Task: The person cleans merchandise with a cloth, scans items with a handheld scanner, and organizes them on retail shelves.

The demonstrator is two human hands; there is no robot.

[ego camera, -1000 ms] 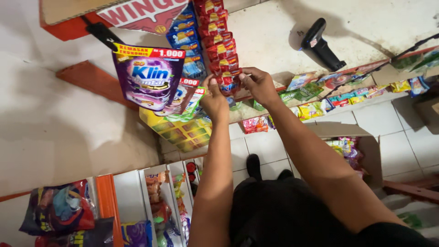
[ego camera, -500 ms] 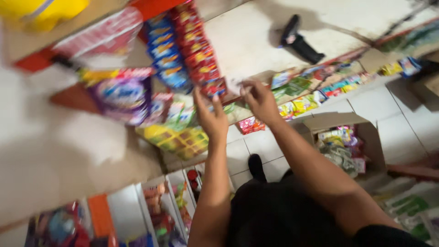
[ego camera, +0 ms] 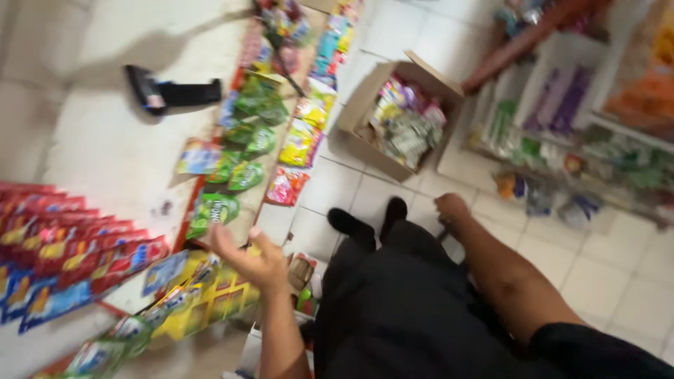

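My left hand (ego camera: 246, 256) is raised with the palm up and fingers spread, holding nothing. It hovers beside hanging strips of yellow sachets (ego camera: 210, 298) and just below green sachets (ego camera: 214, 209). Strips of red sachets (ego camera: 70, 245) hang to its left. My right hand (ego camera: 450, 208) is down by my thigh above the tiled floor, fingers curled. Blur hides whether it holds anything. My dark trousers and black shoes (ego camera: 365, 223) fill the lower middle.
An open cardboard box (ego camera: 365, 98) of mixed sachets sits on the floor ahead. A black handheld device (ego camera: 172, 92) lies on the white counter (ego camera: 105, 161). Low shelves with packets (ego camera: 597, 140) stand at the right. More sachet strips (ego camera: 302, 140) hang along the counter edge.
Both hands have let go of the hanging sachet strips. The right hand dropped to my thigh, the left pulled back and opened. The view swung right toward the floor and box.
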